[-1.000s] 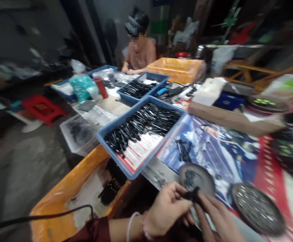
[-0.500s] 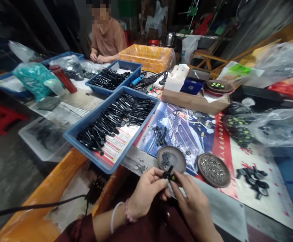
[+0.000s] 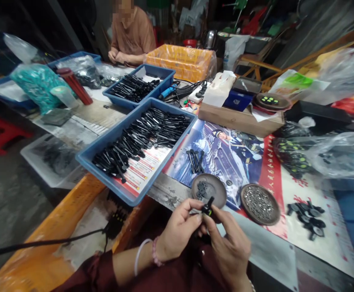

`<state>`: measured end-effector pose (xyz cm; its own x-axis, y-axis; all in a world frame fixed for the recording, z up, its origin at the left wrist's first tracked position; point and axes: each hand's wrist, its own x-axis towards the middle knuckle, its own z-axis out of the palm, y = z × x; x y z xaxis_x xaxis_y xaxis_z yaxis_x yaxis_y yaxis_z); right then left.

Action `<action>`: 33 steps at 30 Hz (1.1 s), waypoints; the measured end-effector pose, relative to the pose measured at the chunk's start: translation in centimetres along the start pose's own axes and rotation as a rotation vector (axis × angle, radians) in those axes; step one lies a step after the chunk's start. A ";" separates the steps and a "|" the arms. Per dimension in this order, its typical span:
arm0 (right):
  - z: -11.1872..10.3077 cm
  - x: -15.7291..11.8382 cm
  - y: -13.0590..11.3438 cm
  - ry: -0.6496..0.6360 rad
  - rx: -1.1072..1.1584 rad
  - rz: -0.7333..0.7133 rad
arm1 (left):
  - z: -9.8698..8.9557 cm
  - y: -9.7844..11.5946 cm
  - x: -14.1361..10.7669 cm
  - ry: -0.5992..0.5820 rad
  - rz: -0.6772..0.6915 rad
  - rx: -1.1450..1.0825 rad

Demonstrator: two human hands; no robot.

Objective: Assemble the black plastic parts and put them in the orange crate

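Note:
Between my fingertips, just in front of the table edge, is a small black part with a yellow-green mark (image 3: 207, 207). My left hand (image 3: 181, 227) pinches it from the left, thumb and forefinger closed. From the other side my right hand (image 3: 229, 233) grips the same part, its fingers closed too. Beyond them sits a round brown dish (image 3: 217, 190) with small dark pieces. To its right is a second dish (image 3: 261, 205), filled with small shiny metal pieces. Several black round-headed parts (image 3: 309, 219) lie in a pile at the right.
A blue tray (image 3: 82, 156) of black stick-like parts stands left of centre, another blue tray (image 3: 169, 75) behind it. A cardboard box (image 3: 237, 119) and plastic bags (image 3: 344, 154) crowd the right. A person (image 3: 134, 34) sits across the table. An orange crate (image 3: 39, 239) stands below left.
The black part has turned slightly and is raised a little between my fingers. My right hand's fingers have shifted around it. The whole view has tilted slightly downward.

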<state>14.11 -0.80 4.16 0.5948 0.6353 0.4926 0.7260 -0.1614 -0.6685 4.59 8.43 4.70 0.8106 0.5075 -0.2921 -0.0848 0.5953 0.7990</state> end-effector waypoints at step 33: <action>1.0 0.4 -0.2 -0.124 -0.218 -0.062 | 0.1 -0.1 -0.3 0.066 0.204 0.340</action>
<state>13.86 0.21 3.94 0.5099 0.7346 0.4477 0.8249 -0.2698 -0.4968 4.39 8.14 4.76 0.7569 0.6397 -0.1337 -0.0347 0.2437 0.9692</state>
